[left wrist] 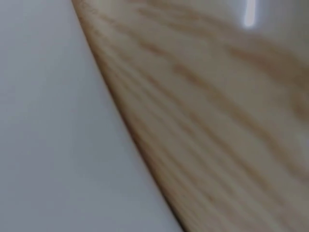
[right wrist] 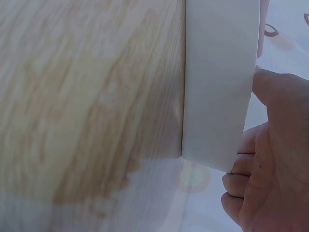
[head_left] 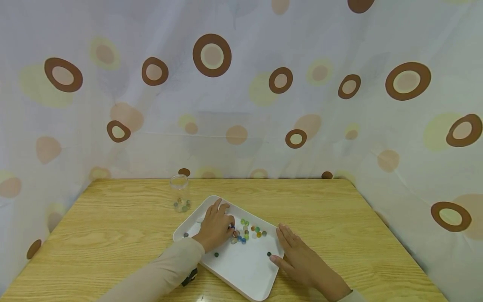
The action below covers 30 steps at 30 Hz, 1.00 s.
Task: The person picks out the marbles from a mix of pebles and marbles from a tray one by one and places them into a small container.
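Observation:
My left hand (head_left: 215, 224) reaches over the white tray (head_left: 241, 268) with bent fingers. Its thumb and index finger pinch a dark blue marble (head_left: 232, 227), mostly hidden by the fingertips. Right beside them lies a cluster of coloured marbles (head_left: 246, 232): green, orange, blue and clear. Along the tray's right end, my right hand (head_left: 302, 260) rests with straight fingers, its thumb at the rim. The right wrist view shows that thumb and several fingers against the tray's outer wall (right wrist: 217, 87). The left wrist view has only the tray side (left wrist: 58, 135) and wood, no hand.
A clear jar (head_left: 180, 193) with several marbles in its bottom stands behind the tray's left corner. Single marbles lie apart: dark green (head_left: 216, 254), another dark one (head_left: 269, 254) by the right thumb, and a grey one (head_left: 185, 235). A patterned curtain (head_left: 241, 105) encloses the wooden table (head_left: 320, 201).

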{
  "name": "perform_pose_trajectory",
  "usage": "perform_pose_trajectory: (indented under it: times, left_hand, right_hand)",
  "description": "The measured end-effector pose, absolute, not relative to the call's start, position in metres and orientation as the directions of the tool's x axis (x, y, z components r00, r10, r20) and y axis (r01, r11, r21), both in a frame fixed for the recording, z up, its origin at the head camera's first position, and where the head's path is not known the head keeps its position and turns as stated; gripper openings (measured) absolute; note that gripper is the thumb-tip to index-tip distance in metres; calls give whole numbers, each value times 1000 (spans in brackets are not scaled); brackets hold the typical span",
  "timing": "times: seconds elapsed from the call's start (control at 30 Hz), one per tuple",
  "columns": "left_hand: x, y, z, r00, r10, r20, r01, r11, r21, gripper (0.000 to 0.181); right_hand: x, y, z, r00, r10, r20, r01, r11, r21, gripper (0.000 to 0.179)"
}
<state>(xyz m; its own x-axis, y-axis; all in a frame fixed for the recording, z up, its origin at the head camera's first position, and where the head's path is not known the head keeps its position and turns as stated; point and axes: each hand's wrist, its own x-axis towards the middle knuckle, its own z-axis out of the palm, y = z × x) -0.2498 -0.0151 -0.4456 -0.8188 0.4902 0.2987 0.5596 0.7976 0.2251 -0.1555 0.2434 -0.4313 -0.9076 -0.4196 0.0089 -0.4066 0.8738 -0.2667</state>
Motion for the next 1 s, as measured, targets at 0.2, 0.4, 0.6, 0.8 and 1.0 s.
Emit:
perform_pose_trajectory:
  times: [0.2,0.4,0.6,0.8,1.0]
  left_hand:
    - [-249,-16,-446,-806,490,332,572,790,223,7]
    - [-252,-23,-441,-785,482,390,590,772,235,7]
    - [-258,-35,-421,-738,467,487,623,748,228,8]
    - [-263,-51,-398,-695,412,590,638,731,241,8]
    - [-269,-72,-379,-694,351,629,606,757,246,7]
  right_hand:
    - [-155,244,-432,-908,-418,10,-405,875,-265,81]
    - [-155,245,-433,-910,-415,5,-401,875,-271,82]
    - [-155,245,-433,-906,-423,17,-412,872,-264,81]
    - [-155,246,-432,-900,-435,12,-423,869,-258,82]
    - [-156,250,-430,-886,-464,4,-446,849,-284,88]
